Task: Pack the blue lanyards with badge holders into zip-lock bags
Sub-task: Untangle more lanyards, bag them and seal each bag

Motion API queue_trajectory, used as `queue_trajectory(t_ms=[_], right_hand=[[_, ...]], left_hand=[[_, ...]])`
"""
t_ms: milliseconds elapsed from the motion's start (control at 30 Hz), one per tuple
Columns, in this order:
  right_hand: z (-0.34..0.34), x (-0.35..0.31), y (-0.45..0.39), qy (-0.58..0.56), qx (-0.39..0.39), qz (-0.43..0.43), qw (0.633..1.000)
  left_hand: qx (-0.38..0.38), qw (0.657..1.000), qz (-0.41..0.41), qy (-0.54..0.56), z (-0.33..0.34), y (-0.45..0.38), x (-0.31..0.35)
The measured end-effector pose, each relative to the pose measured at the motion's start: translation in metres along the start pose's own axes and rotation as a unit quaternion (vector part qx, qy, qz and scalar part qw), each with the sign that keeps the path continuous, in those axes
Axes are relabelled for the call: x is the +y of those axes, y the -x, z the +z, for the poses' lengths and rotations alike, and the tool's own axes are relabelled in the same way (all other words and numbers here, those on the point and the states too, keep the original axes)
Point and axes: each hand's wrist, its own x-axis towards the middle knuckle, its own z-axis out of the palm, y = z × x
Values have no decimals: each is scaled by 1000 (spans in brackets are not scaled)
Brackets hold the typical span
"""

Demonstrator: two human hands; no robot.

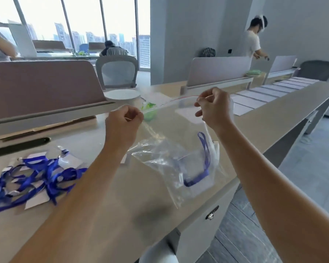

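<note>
Two hands hold a clear zip-lock plastic bag point(171, 149) above the pale desk point(122, 186): your left hand point(123, 122) & right hand point(213, 109) each pinch its red-lined top, w/ one blue ribbon lanyard and badge holder point(199, 173) inside. Sealing step, by the look; next, press the strip shut, then take from the tangled blue lanyard pile point(36, 173).

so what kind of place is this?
Most likely an open-plan office in a high-rise. Long shared desks with divider screens, office chairs, and tall windows looking onto city towers. Both hands hold a zip-lock bag above the desk.
</note>
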Motion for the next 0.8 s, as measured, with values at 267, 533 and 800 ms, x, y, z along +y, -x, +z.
queue_trajectory(t_ms=[267, 533, 800], right_hand=[[127, 95, -11, -29, -125, 77, 989], [153, 119, 9, 51, -286, 66, 955], [166, 72, 69, 75, -296, -51, 951]], left_hand=[[-48, 966, -55, -247, 25, -19, -123], [-87, 925, -10, -371, 15, -18, -156], [-74, 931, -14, -356, -54, 7, -141]])
